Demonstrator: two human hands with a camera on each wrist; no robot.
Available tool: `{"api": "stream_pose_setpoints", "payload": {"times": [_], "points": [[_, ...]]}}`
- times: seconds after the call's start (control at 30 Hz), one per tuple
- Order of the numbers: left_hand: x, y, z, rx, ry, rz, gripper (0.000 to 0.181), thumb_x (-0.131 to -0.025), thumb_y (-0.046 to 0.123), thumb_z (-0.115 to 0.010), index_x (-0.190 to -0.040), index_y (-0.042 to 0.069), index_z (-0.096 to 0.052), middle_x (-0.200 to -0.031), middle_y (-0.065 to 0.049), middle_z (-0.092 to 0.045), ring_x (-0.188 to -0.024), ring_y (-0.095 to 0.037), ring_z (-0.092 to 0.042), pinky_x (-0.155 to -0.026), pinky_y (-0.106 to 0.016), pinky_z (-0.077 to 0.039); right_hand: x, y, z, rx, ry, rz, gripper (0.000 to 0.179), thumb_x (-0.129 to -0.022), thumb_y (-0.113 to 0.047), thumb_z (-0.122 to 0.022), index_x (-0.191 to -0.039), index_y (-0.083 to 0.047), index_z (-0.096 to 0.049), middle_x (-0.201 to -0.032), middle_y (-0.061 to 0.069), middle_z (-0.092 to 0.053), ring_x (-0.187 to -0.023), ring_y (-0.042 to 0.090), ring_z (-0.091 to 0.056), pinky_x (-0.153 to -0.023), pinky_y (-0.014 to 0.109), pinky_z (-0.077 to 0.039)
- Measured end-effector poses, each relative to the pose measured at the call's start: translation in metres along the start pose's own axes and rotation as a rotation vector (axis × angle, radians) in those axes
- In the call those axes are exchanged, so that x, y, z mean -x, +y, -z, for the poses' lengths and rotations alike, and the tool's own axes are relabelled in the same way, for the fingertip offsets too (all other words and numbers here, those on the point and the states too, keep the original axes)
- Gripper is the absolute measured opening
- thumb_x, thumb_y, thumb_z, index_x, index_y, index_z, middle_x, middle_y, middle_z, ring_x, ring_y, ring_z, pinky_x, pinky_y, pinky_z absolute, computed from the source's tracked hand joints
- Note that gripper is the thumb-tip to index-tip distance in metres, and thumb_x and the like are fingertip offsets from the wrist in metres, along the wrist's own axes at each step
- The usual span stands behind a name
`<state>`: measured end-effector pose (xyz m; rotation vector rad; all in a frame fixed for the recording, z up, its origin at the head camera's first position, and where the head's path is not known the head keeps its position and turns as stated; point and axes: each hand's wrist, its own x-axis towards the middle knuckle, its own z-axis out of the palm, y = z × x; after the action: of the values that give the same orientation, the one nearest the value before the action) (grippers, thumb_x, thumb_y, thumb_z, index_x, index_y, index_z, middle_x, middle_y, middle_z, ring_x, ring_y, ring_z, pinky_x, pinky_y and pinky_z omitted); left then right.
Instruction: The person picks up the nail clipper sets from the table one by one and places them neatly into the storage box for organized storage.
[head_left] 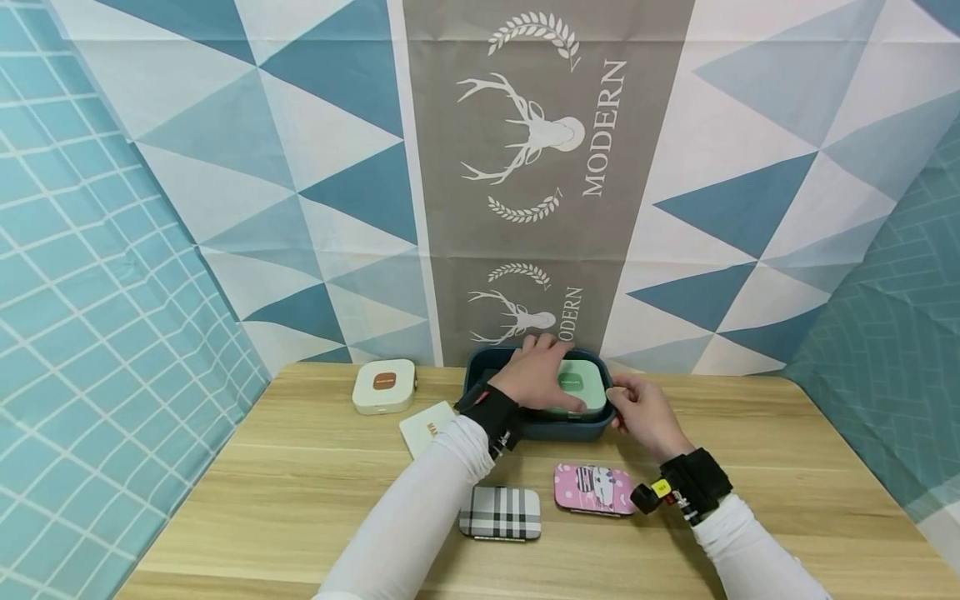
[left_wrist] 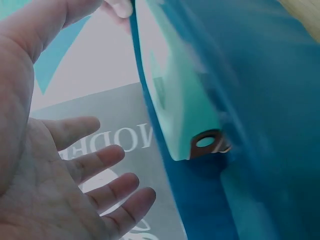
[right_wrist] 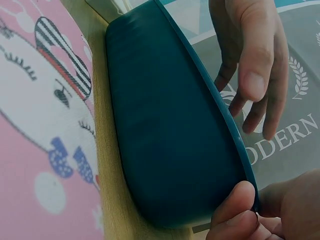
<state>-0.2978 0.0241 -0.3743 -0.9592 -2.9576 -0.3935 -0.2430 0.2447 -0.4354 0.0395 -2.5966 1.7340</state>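
A dark blue bin (head_left: 562, 431) stands at the back of the table against the wall. Inside its right part sits a mint green case (head_left: 585, 377), with a small brown loop (left_wrist: 206, 141) on its side in the left wrist view. My left hand (head_left: 534, 373) hovers over the bin with fingers spread, holding nothing; part of the bin's inside is hidden beneath it. At the bin's right end, my right hand (head_left: 651, 417) pinches the rim between thumb and fingers. Closest below that wrist lies a pink case (head_left: 595, 489) printed with a cartoon cat.
A cream case (head_left: 384, 387) with a brown label rests left of the bin. Partly behind the left forearm is a flat white square item (head_left: 429, 427) with lettering. A plaid case (head_left: 500, 512) lies in front, beside the left sleeve. Patterned sheets cover the walls.
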Motion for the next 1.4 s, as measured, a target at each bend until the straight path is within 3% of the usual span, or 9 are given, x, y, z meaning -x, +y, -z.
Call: {"api": "stream_pose_setpoints", "payload": {"times": [0.4,0.9,1.4], "points": [[0.019,0.003,0.02,0.008,0.041,-0.014,0.094,-0.088,0.062,-0.079,-0.163,0.017,-0.045,-0.165,-0.009,-0.041,-0.149,-0.032,-0.038,-0.117,-0.052,-0.04,0.001,0.0,0.0,-0.003,0.005,-0.02,0.043,-0.114,-0.014,-0.049,-0.152,0.007,-0.047,-0.092,0.014,-0.062,-0.07,0.025,-0.063,-0.06,0.032,-0.055],[0.046,-0.011,0.037,0.044,0.1,-0.044,0.087,-0.092,0.06,-0.076,-0.161,0.017,-0.046,-0.164,-0.008,-0.042,-0.148,-0.034,-0.04,-0.119,-0.053,-0.037,0.0,-0.002,-0.001,0.0,0.008,-0.032,0.044,-0.114,-0.015,-0.05,-0.153,0.006,-0.047,-0.093,0.013,-0.062,-0.07,0.021,-0.062,-0.06,0.031,-0.055],[0.069,-0.025,0.044,0.041,0.134,-0.006,0.09,-0.092,0.057,-0.078,-0.164,0.016,-0.043,-0.167,-0.014,-0.038,-0.151,-0.037,-0.035,-0.119,-0.061,-0.035,0.001,-0.002,-0.001,0.007,0.011,-0.022,0.043,-0.114,-0.016,-0.051,-0.151,0.006,-0.049,-0.093,0.014,-0.064,-0.071,0.023,-0.063,-0.059,0.031,-0.055]]}}
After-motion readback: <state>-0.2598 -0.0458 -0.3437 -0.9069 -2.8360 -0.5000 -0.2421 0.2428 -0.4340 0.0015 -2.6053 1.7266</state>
